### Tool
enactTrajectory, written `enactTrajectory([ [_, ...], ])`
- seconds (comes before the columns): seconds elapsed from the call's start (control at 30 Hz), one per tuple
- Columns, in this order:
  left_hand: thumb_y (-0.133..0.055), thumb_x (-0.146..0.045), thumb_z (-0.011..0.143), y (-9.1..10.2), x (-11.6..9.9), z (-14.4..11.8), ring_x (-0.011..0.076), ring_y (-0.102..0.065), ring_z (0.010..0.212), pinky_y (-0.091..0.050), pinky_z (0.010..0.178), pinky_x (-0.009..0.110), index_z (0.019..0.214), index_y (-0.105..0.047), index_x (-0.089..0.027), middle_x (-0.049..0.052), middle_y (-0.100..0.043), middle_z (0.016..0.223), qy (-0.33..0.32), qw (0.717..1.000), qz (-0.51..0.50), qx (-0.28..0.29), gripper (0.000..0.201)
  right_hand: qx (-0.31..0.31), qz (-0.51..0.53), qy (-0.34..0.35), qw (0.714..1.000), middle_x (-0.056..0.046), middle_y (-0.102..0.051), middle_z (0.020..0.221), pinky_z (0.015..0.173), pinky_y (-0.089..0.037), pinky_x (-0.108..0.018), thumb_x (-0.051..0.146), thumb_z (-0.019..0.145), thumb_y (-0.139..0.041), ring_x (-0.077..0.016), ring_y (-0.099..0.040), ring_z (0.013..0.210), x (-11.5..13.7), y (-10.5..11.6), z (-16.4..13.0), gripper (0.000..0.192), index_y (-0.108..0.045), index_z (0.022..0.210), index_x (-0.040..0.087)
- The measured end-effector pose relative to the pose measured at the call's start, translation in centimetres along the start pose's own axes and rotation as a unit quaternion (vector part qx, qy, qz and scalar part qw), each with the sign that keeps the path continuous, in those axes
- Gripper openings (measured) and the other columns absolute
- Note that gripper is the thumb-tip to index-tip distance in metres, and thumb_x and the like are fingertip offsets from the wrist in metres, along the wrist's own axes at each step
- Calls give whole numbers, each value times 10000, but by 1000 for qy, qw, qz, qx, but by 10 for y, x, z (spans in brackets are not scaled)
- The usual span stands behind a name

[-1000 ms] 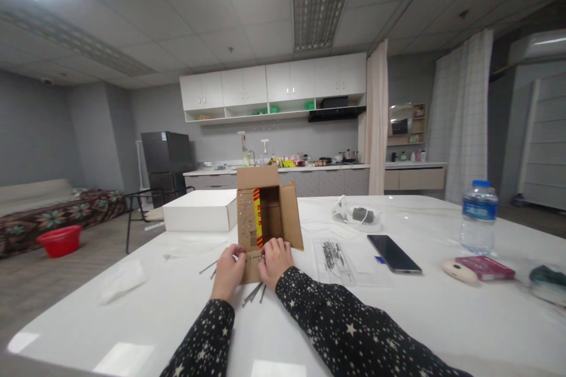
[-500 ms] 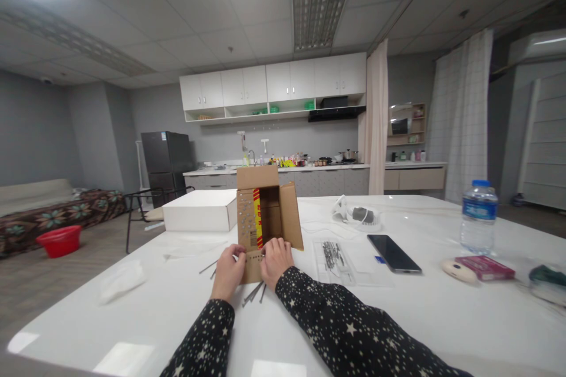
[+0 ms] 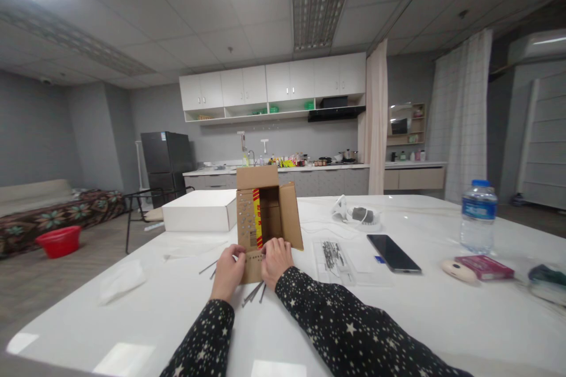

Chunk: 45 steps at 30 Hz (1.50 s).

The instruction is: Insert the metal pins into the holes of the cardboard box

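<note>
A small cardboard box (image 3: 289, 209) stands open in front of me, its flaps spread. Dots or nail heads, too small to be sure, stud its left side, beside a yellow and red strip. My left hand (image 3: 229, 271) is closed at the left edge of the front flap (image 3: 253, 271), thumb and fingers together on it. At that flap's right edge my right hand (image 3: 276, 260) is curled closed, its fingertips partly hidden. A row of small dark marks or holes crosses the flap between them. Several long nails (image 3: 253, 294) lie on the table just below the flap.
On the white table (image 3: 177, 318) are a white box (image 3: 198, 212), a clear case (image 3: 333, 262) of screws or nails, a phone (image 3: 393, 253), a white cable device (image 3: 356, 212), a water bottle (image 3: 479, 218), a magenta box (image 3: 485, 267) and a crumpled white bag (image 3: 122, 281).
</note>
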State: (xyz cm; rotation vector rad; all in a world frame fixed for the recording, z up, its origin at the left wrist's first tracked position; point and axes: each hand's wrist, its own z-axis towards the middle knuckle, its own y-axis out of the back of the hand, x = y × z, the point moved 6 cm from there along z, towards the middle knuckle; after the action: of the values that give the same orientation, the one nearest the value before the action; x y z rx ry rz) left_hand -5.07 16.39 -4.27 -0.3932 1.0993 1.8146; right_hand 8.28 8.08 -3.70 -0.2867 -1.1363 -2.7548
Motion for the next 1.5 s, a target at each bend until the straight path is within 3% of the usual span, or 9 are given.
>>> enactTrajectory([
  [0.33,-451,-261,726,1,-2,-1,184,-577,710,-440,715,312,799,-585,-193,38,-646,797,12,1000,-2,9,167,-3,-16,-11,1000,-72,-522,935,811,-288,-366,173,711,-538,-223,-399,906,0,0,-1,183,-512,892,175],
  [1.07,-446,-261,726,1,-3,-1,162,-551,633,-430,667,296,795,-587,-193,31,-648,788,2,1000,0,3,171,3,-39,-15,999,-84,-538,1039,828,-274,-384,207,772,-550,-238,-416,967,-3,-10,0,183,-521,951,193],
  [1.5,-442,-277,731,1,-3,-1,166,-558,654,-432,682,303,803,-590,-188,34,-641,790,0,1000,-8,10,187,-16,9,-3,1000,-48,-563,1005,855,-261,-380,228,834,-524,-225,-434,972,1,-6,-1,123,-504,954,207],
])
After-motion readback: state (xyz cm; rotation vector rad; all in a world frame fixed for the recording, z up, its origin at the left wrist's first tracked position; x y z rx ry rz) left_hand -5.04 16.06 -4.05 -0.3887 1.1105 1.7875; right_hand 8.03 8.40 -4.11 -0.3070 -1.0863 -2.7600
